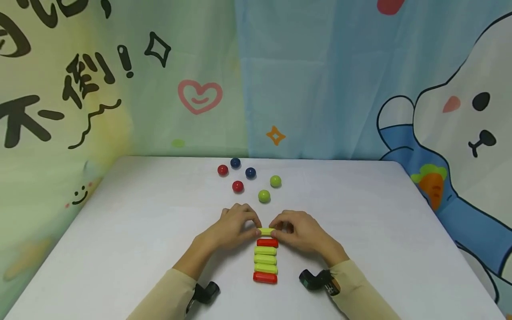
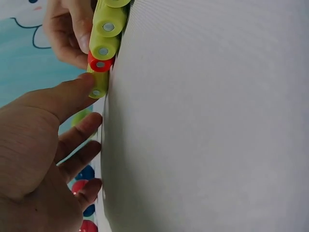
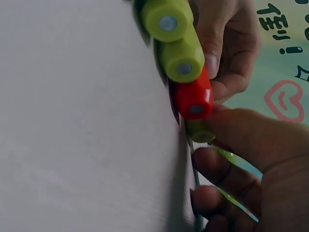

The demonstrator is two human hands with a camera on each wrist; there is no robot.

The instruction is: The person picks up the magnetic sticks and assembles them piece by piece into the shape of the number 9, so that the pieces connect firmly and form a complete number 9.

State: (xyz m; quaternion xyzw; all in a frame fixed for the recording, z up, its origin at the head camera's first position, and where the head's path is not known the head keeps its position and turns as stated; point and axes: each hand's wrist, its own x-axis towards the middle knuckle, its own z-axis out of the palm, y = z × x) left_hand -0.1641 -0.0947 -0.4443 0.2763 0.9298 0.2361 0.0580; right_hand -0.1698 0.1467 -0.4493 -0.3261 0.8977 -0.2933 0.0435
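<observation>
Both hands are at a short yellow-green rod [image 1: 266, 231] lying crosswise on the table. My left hand [image 1: 236, 226] pinches its left end with thumb and finger, and my right hand [image 1: 302, 231] does the same at the right end. Just nearer, with a small gap, lies a red rod [image 1: 267, 242]. Below it come three yellow-green rods [image 1: 265, 259] side by side, then another red rod [image 1: 265, 278]. In the right wrist view a rod's end shows a grey metal disc on the yellow-green rod [image 3: 169, 12].
Beyond the hands, loose balls lie on the white table [image 1: 160, 222]: two red balls [image 1: 238, 186], two dark blue balls [image 1: 250, 173] and two green balls [image 1: 264, 196]. A printed curtain [image 1: 288, 89] hangs behind the table's far edge.
</observation>
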